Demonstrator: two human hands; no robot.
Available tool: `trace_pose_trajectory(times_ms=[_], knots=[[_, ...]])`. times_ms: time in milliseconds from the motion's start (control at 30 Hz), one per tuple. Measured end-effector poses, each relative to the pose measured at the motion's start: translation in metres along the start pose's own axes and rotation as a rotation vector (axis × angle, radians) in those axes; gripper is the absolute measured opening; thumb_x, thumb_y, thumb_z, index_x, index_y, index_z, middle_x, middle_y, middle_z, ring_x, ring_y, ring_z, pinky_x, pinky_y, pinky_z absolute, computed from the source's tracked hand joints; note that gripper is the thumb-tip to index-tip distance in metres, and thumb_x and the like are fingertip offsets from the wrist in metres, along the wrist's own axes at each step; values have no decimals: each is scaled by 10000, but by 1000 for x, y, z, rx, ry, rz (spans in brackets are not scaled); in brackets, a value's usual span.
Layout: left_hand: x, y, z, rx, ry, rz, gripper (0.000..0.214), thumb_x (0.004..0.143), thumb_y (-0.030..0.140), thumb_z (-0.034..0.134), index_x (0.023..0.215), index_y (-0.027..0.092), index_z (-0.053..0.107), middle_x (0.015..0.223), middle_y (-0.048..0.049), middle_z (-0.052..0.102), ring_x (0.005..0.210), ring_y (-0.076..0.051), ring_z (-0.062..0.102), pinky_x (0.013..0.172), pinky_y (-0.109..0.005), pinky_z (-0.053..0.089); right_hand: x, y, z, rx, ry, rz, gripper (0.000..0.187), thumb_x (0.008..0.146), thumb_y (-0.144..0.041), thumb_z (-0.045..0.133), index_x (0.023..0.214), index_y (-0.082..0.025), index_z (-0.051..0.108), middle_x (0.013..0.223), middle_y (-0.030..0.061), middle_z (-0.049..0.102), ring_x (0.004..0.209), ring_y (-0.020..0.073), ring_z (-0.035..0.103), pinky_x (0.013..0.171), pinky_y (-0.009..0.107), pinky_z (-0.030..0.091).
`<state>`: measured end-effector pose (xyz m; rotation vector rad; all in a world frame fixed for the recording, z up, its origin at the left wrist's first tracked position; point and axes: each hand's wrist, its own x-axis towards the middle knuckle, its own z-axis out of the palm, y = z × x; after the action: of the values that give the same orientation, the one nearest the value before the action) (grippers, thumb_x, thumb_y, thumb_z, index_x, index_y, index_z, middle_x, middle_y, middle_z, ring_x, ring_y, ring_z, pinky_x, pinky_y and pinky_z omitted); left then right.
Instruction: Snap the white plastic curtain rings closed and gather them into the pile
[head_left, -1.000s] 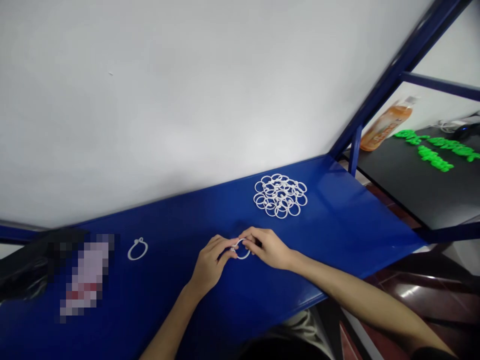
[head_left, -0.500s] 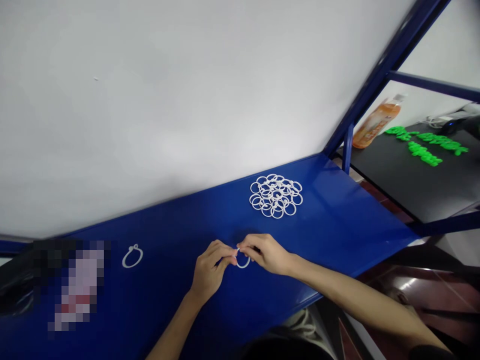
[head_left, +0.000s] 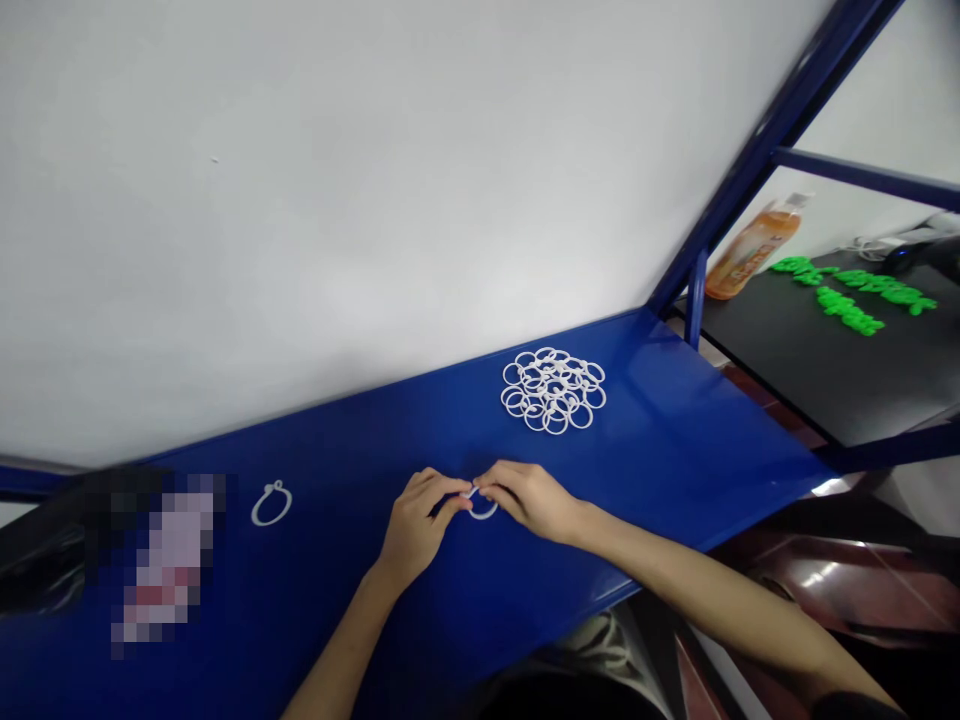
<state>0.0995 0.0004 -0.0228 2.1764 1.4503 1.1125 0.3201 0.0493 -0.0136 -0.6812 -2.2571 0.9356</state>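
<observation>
A small white plastic ring [head_left: 482, 510] is pinched between both my hands just above the blue shelf [head_left: 675, 440]. My left hand [head_left: 416, 525] grips its left end with thumb and fingers closed. My right hand [head_left: 529, 497] grips the right end in the same way. A pile of several white rings [head_left: 553, 389] lies on the shelf behind my hands. One single white ring [head_left: 271, 503] lies apart at the left.
A blurred-out object [head_left: 161, 560] and something dark sit at the shelf's far left. A blue frame post [head_left: 772, 135] rises at the right. Beyond it a black surface [head_left: 817, 375] carries green pieces [head_left: 855, 295] and an orange bottle [head_left: 752, 252].
Both hands keep their pinch on the ring and stay in about the same place; the view has shifted slightly.
</observation>
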Motion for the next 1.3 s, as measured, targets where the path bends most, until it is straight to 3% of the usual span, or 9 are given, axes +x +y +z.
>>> trace_pose_trajectory(times_ms=[100, 233, 367, 500, 733, 867, 967, 1133, 1300], knots=[[1, -14, -22, 262, 62, -42, 163, 948, 342, 616, 1063, 256, 694, 1020, -36, 751, 966, -224, 665, 933, -404, 478, 16, 14, -27, -139, 156, -4, 207, 1033, -269, 486, 1089, -208, 676, 1091, 98, 658, 960, 187, 657, 864, 342, 553], [-5, -36, -63, 748, 268, -478, 464, 968, 483, 485, 1246, 137, 619, 1215, -216, 641, 1160, -397, 552, 939, -570, 440, 42, 51, -95, -382, 397, 125, 202, 996, -245, 538, 1035, -212, 734, 994, 92, 664, 894, 215, 644, 829, 374, 538], [-15, -53, -86, 898, 250, -833, 620, 921, 567, 481, 1297, 86, 587, 1299, -294, 546, 1164, -492, 507, 865, -633, 431, 60, 90, -149, -510, 322, 276, 154, 924, -178, 604, 984, -172, 746, 932, 79, 726, 831, 198, 652, 819, 333, 512], [-17, -59, -82, 897, 149, -851, 565, 935, 537, 439, 1228, 93, 629, 1262, -266, 571, 1089, -443, 562, 851, -573, 457, 63, 108, -164, -510, 252, 279, 103, 865, -147, 646, 843, -166, 744, 856, 65, 753, 774, 184, 662, 758, 297, 501], [-6, -45, -39, 632, 23, -307, 313, 960, 365, 508, 1138, 171, 676, 1187, -160, 677, 1154, -346, 582, 950, -490, 468, 52, 95, -151, -521, 302, 250, 112, 914, -194, 632, 937, -168, 738, 965, 87, 757, 883, 219, 659, 853, 353, 492], [-4, -30, -15, 396, -25, -24, 230, 969, 292, 543, 1149, 230, 673, 1129, -89, 716, 1082, -270, 636, 980, -449, 466, 48, 65, -122, -435, 327, 213, 143, 963, -250, 590, 932, -192, 717, 944, 63, 747, 848, 203, 648, 807, 348, 503], [-3, -22, -6, 371, 22, -4, 284, 958, 279, 566, 1227, 232, 645, 1155, -98, 687, 1069, -265, 628, 973, -445, 478, 46, 39, -85, -291, 267, 125, 133, 974, -254, 587, 939, -201, 704, 927, 50, 733, 862, 196, 644, 830, 354, 504], [-2, -22, -5, 460, 59, -125, 419, 937, 347, 598, 1334, 212, 602, 1195, -134, 636, 1076, -304, 582, 943, -477, 477, 41, 12, -21, -182, 57, -5, 145, 996, -252, 569, 1035, -190, 694, 1009, 76, 717, 941, 202, 626, 888, 368, 507], [-2, -26, -6, 470, 57, -152, 274, 962, 349, 552, 1171, 230, 684, 1076, -111, 684, 988, -296, 585, 877, -458, 469, 31, 3, 2, -212, -73, -42, 214, 1022, -267, 522, 1143, -182, 677, 1030, 89, 698, 950, 208, 616, 919, 386, 504]])
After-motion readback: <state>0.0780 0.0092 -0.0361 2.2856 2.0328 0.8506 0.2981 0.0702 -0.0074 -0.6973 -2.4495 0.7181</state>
